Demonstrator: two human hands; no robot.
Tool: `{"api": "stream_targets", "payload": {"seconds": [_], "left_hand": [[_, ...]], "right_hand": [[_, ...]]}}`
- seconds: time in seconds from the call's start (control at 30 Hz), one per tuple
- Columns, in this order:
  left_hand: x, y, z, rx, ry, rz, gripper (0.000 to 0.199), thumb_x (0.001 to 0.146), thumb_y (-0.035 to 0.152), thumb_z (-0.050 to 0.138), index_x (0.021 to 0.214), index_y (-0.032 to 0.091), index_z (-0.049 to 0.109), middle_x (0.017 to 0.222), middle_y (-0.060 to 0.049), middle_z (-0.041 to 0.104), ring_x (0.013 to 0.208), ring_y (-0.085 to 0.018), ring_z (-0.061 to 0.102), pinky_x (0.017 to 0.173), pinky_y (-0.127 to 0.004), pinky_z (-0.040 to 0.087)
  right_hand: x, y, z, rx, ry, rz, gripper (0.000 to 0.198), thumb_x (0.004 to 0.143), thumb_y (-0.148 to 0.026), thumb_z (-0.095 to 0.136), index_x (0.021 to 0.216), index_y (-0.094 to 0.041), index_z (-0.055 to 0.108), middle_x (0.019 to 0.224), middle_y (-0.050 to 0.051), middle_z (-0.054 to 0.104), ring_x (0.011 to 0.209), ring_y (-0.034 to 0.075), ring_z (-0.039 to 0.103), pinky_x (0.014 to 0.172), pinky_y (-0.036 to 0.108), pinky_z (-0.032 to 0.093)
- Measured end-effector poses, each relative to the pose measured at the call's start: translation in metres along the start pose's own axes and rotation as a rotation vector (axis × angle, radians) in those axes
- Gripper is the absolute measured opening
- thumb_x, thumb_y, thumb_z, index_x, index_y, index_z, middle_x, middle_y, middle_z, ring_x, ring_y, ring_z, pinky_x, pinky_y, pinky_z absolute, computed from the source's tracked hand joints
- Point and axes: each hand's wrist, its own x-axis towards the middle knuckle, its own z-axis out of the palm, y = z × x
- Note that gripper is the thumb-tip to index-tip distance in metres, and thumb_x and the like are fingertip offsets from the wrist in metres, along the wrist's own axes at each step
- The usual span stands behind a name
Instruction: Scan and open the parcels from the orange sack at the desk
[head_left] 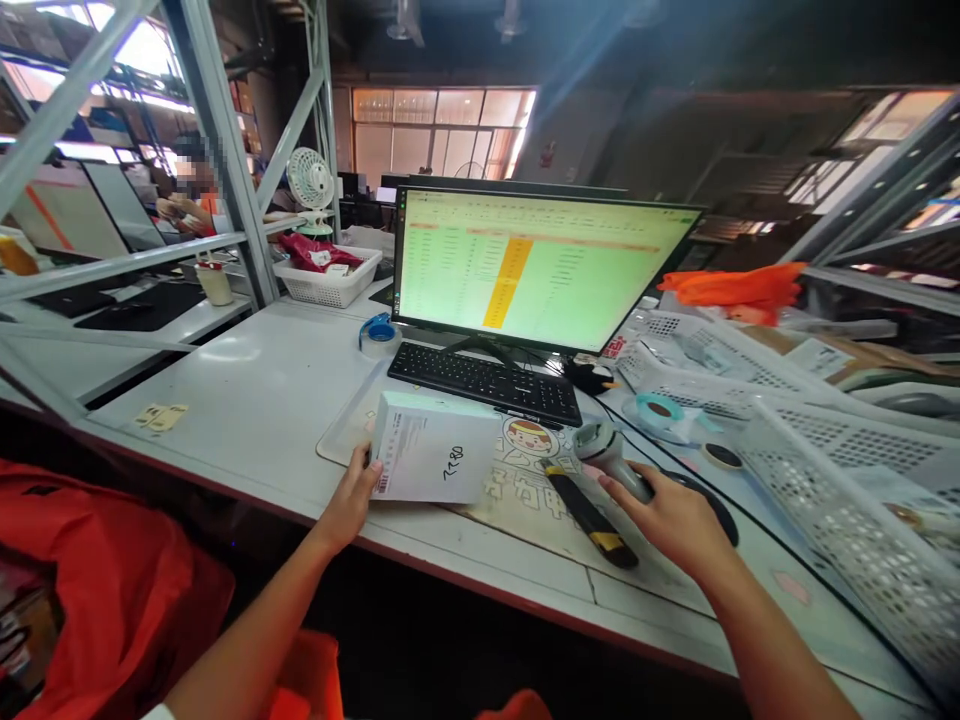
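My left hand (pixel 354 498) grips the left edge of a flat white box (pixel 435 450), which has a printed label and black handwriting on its face. The box is tilted up near the front edge of the desk (pixel 240 400). My right hand (pixel 671 515) is wrapped around the handle of a grey barcode scanner (pixel 611 455), its head pointing left toward the box. Between the two hands lies a black and yellow utility knife (pixel 589 515) on a desk mat (pixel 517 510) with a cartoon print. Behind the box sits a black keyboard (pixel 484 380).
A lit monitor (pixel 525 270) stands behind the keyboard. Tape rolls (pixel 380 335) are at its left. White plastic baskets (pixel 847 500) crowd the right side, and another basket (pixel 330 280) holds red packaging at the back left. Orange-red bags (pixel 112 590) lie low at left. A person (pixel 199 190) sits beyond the metal frame.
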Motion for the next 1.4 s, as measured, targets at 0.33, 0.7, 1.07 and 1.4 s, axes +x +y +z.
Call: {"api": "stream_targets", "payload": {"seconds": [0.33,0.7,1.07,1.4], "left_hand": [[0.014,-0.018,-0.034,0.011,-0.132,0.079,0.064,0.095,0.059,0.056,0.139,0.013,0.060,0.135,-0.016,0.069,0.127,-0.034,0.064,0.110,-0.047,0.052],[0.014,-0.019,-0.039,0.033,-0.070,0.078,0.069,0.095,0.066,0.053,0.136,0.011,0.063,0.131,-0.016,0.071,0.119,-0.033,0.068,0.102,-0.041,0.056],[0.009,-0.021,-0.042,0.017,-0.056,0.128,0.063,0.097,0.066,0.053,0.135,0.016,0.066,0.124,-0.011,0.075,0.109,-0.029,0.071,0.095,-0.037,0.059],[0.004,-0.036,-0.037,0.107,-0.219,0.283,0.081,0.092,0.083,0.048,0.135,0.018,0.068,0.135,-0.016,0.071,0.129,-0.036,0.064,0.111,-0.047,0.050]], "right_hand": [[0.031,0.003,0.019,-0.124,0.150,0.037,0.066,0.101,-0.046,0.040,0.148,-0.001,0.054,0.135,0.026,0.065,0.126,0.039,0.062,0.106,0.049,0.049],[0.130,-0.124,0.060,-0.048,-0.170,-0.095,0.056,0.095,-0.020,0.052,0.150,-0.019,0.061,0.133,0.020,0.069,0.122,0.036,0.066,0.102,0.046,0.050],[0.067,-0.168,-0.013,0.334,-0.376,-0.561,0.058,0.104,-0.051,0.050,0.156,-0.024,0.052,0.144,0.009,0.065,0.125,0.024,0.064,0.105,0.036,0.052],[-0.068,-0.082,-0.083,0.384,-0.341,-0.353,0.073,0.074,-0.063,0.082,0.130,-0.017,0.072,0.128,0.014,0.072,0.114,0.035,0.068,0.099,0.045,0.054]]}}
